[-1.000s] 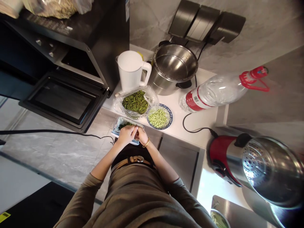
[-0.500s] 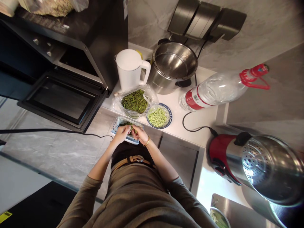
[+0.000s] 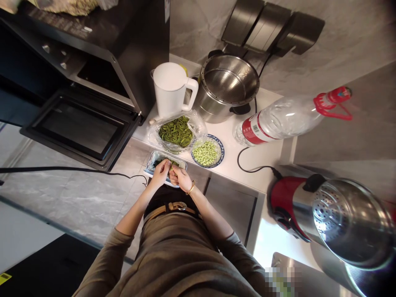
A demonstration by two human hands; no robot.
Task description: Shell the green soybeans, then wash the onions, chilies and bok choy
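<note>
My left hand (image 3: 160, 172) and my right hand (image 3: 182, 179) meet fingertip to fingertip over a lined blue-and-white bin (image 3: 148, 167). Between them they pinch a green edamame pod (image 3: 172, 166), mostly covered by the fingers. Dark green scraps lie in the bin. Just beyond, on the counter, a clear plastic bag lies open with a heap of edamame pods (image 3: 175, 132) inside. Right of the bag, shelled pale green beans (image 3: 204, 153) fill the middle of a blue-rimmed plate (image 3: 221, 152).
A white pitcher (image 3: 169, 90) and a steel pot (image 3: 213, 109) stand behind the bag. Farther right are a large clear bottle (image 3: 287, 117) and a red and steel appliance (image 3: 284, 196). An oven door (image 3: 83, 128) hangs open at left. A black cord (image 3: 253, 170) crosses the counter.
One second ago my hands were close together with the pod hidden. They then drew slightly apart and the green pod came into view between the fingertips. The counter items stay put.
</note>
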